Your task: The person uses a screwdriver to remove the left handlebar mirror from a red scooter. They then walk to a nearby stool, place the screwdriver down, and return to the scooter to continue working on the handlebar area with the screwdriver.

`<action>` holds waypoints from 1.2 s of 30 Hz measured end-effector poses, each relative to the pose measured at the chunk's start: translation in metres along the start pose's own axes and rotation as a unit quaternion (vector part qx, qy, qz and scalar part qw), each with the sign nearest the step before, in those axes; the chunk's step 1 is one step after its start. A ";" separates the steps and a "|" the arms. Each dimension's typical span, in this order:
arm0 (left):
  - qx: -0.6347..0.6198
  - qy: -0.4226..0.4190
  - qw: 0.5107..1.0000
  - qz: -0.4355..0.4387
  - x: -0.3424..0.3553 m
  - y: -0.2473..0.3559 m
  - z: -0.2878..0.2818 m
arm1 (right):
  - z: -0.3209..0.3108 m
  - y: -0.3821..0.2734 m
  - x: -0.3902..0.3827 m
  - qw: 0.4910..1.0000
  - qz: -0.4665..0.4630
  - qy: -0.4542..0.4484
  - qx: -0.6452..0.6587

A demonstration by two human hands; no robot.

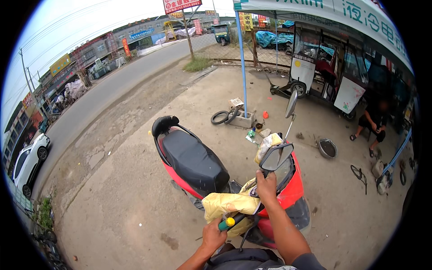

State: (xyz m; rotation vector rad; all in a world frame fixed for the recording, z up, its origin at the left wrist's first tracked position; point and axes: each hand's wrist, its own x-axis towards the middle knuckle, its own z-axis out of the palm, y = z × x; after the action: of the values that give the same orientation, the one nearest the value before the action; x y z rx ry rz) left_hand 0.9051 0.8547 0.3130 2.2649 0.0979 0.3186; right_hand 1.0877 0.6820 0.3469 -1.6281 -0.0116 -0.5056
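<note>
The fingers of the left hand [214, 236] are curled around a short green handle with a yellow end [227, 223], held tilted close to the near side of a glossy red motor scooter [290, 194]; its lower end is hidden. By the right hand [267, 182], the base of a black-framed rear-view mirror [275, 157] is gripped, probably so that it is steadied. The scooter is stood directly before the person, its front within reach of both hands. Across its handlebar a pale yellow fabric cover [231, 204] is draped, perhaps as hand protection. Beyond the scooter, a concrete block [243, 120] is set at the foot of a slim blue pole [241, 63], presumably as ballast. Right of the scooter, a round grey metal basin [328, 148] is set on the ground.
</note>
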 end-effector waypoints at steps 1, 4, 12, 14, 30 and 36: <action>0.001 0.001 1.000 0.003 0.000 -0.001 -0.001 | -0.001 -0.005 0.003 0.998 0.033 -0.043 0.006; -0.010 0.002 1.000 0.002 0.000 0.003 -0.004 | -0.007 -0.022 0.011 0.967 0.180 -0.178 -0.033; 0.000 0.000 1.000 0.004 0.000 0.002 -0.005 | -0.002 -0.034 -0.005 0.970 0.021 -0.172 -0.171; -0.003 -0.003 1.000 0.006 -0.001 -0.001 -0.002 | 0.006 -0.051 -0.023 0.967 0.009 -0.099 -0.234; -0.012 -0.001 1.000 0.006 -0.002 0.000 0.000 | -0.015 -0.041 -0.036 0.973 -0.103 -0.183 0.100; -0.009 0.001 1.000 0.006 -0.001 0.002 -0.001 | -0.002 -0.043 -0.055 0.996 -0.055 -0.073 0.012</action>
State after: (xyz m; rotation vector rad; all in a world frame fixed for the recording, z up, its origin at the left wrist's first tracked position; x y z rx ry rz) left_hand 0.9033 0.8541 0.3151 2.2474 0.0824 0.3274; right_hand 1.0243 0.7019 0.3699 -1.6447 -0.2166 -0.4688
